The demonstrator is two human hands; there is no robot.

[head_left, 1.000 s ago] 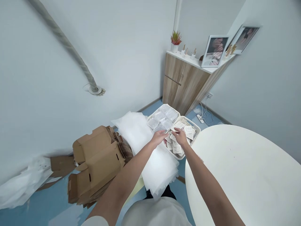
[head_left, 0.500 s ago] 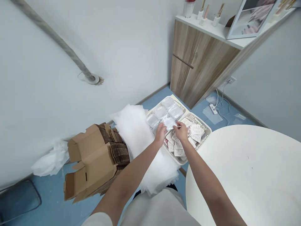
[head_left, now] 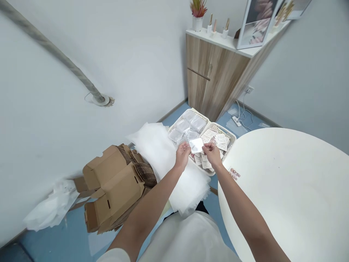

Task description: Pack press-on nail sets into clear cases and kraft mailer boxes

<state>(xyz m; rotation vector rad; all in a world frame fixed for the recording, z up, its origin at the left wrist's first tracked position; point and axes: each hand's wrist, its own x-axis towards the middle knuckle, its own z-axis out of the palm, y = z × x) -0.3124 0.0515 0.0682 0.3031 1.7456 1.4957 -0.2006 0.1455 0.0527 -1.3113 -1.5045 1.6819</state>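
My left hand (head_left: 182, 154) and my right hand (head_left: 212, 154) hold a small clear plastic packet (head_left: 196, 145) between them, each pinching one side. They hover over two white baskets on the floor. The far basket (head_left: 174, 125) is filled with several clear packets (head_left: 189, 125). The near basket (head_left: 233, 140) holds several printed paper cards (head_left: 218, 140). A small card with pink dots (head_left: 234, 173) lies on the edge of the round white table (head_left: 286, 193) beside my right forearm.
A stack of white foam sheets (head_left: 160, 153) lies left of the baskets. Flattened and folded cardboard boxes (head_left: 117, 185) pile up further left, with crumpled white wrap (head_left: 49, 209) near the wall. A wooden cabinet (head_left: 215, 80) stands behind, a power strip (head_left: 236, 120) on the blue floor.
Both hands have lifted a clear packet out of the far basket and now hold it above the baskets. The camera view has shifted slightly.
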